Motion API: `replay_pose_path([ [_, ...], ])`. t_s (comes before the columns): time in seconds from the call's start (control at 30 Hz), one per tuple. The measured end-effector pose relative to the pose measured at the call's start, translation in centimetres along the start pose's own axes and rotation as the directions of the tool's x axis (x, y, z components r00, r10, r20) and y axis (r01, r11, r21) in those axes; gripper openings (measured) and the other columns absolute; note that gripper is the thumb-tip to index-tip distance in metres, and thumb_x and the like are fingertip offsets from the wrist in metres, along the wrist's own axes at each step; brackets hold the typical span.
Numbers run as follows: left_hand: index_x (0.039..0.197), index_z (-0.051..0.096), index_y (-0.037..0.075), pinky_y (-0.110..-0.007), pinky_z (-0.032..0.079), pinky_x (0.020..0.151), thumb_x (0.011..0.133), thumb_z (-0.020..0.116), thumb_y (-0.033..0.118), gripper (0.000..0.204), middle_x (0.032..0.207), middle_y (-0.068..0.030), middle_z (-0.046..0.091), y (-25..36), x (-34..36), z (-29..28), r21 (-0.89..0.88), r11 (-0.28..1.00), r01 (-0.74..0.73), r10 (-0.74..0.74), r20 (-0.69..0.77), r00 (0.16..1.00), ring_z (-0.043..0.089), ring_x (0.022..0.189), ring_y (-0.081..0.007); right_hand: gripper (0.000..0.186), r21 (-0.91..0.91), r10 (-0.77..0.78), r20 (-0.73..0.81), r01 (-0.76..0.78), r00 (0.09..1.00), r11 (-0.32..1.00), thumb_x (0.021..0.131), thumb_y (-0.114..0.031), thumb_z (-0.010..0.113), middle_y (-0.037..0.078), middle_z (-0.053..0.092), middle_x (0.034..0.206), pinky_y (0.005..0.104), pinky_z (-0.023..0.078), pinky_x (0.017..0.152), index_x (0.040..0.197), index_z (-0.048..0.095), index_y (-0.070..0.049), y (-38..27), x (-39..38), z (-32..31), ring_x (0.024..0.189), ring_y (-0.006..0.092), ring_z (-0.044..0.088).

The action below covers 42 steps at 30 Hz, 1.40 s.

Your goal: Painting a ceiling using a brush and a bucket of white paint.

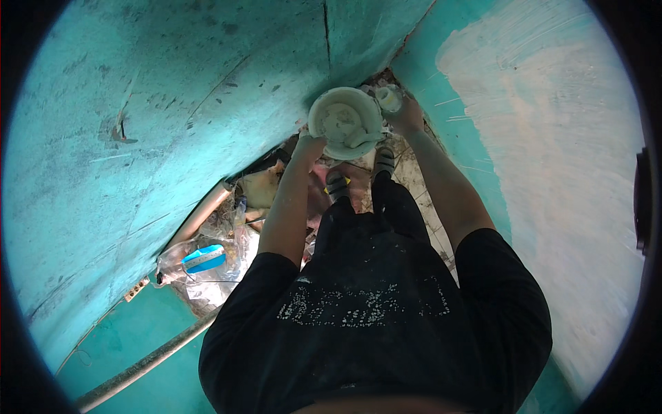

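A round whitish bucket stands or hangs in front of my feet, with pale, paste-like residue inside. Near its right inner side lies a pale lump or tool that I cannot make out. My left hand is closed on the bucket's near left rim. To the right of the bucket, my right hand grips a small translucent plastic container with something whitish in it. Its fingers are partly hidden behind the container.
Turquoise walls meet just beyond the bucket; the right wall has a broad white coated patch. At left lie clear plastic sheeting, a blue-and-white object and a brownish roll or tube. A pole slants at lower left.
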<state>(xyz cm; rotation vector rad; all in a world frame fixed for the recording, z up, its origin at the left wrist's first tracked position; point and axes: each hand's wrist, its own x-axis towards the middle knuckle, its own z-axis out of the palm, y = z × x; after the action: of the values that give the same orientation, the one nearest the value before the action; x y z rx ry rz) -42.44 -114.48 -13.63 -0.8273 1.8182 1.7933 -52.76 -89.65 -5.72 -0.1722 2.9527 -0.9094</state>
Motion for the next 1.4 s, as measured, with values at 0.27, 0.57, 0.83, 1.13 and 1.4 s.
replay_pose_path([
  [0.27,0.110,0.047,-0.006,-0.042,0.057,0.070,0.081,0.050,0.010,0.033,0.103,-0.0174,0.053,2.8,0.0,0.0,-0.200,0.950,0.239,-0.259,-0.079,0.963,0.060,0.086,-0.0288,0.055,0.147,0.232,0.138,-0.252,0.963,0.957,0.064,-0.031,0.071,0.018,0.061,0.101,0.0405,0.047,0.080,0.111,0.055,-0.006,7.6,3.8,4.8,0.094,0.0333,0.059],
  [0.57,0.100,0.050,-0.012,-0.038,0.058,0.061,0.082,0.050,0.010,0.028,0.093,-0.0199,0.057,4.5,4.8,2.0,-0.317,0.908,0.275,-0.318,-0.092,0.944,0.062,0.075,-0.0280,0.052,0.126,0.279,0.094,-0.289,0.956,0.949,0.060,-0.030,0.074,0.023,0.062,0.093,0.0406,0.048,0.074,0.098,0.060,0.001,14.3,10.2,11.0,0.087,0.0343,0.061],
  [0.83,0.100,0.051,-0.011,-0.036,0.058,0.058,0.080,0.052,0.007,0.027,0.093,-0.0180,0.057,6.2,6.8,4.5,-0.323,0.913,0.251,-0.305,-0.128,0.944,0.063,0.073,-0.0254,0.056,0.282,0.171,0.038,-0.174,0.985,0.943,0.061,-0.032,0.074,0.023,0.061,0.095,0.0408,0.047,0.077,0.102,0.058,0.002,14.8,13.0,11.1,0.089,0.0351,0.059],
  [1.13,0.097,0.053,-0.012,-0.034,0.057,0.055,0.078,0.054,0.008,0.028,0.087,-0.0178,0.059,6.8,6.3,5.5,-0.352,0.904,0.243,-0.299,-0.111,0.948,0.062,0.068,-0.0250,0.054,0.136,0.261,0.194,-0.290,0.946,0.947,0.063,-0.031,0.074,0.023,0.058,0.101,0.0415,0.046,0.082,0.100,0.054,0.003,14.0,12.6,10.3,0.097,0.0359,0.056],
  [1.4,0.101,0.050,-0.013,-0.038,0.058,0.064,0.078,0.053,0.008,0.031,0.094,-0.0196,0.058,4.4,4.2,4.4,-0.308,0.923,0.231,-0.277,-0.114,0.954,0.063,0.077,-0.0304,0.057,0.067,0.178,0.113,-0.186,0.978,0.980,0.064,-0.033,0.074,0.024,0.057,0.104,0.0415,0.046,0.082,0.100,0.051,0.005,14.7,10.7,11.9,0.097,0.0359,0.056],
])
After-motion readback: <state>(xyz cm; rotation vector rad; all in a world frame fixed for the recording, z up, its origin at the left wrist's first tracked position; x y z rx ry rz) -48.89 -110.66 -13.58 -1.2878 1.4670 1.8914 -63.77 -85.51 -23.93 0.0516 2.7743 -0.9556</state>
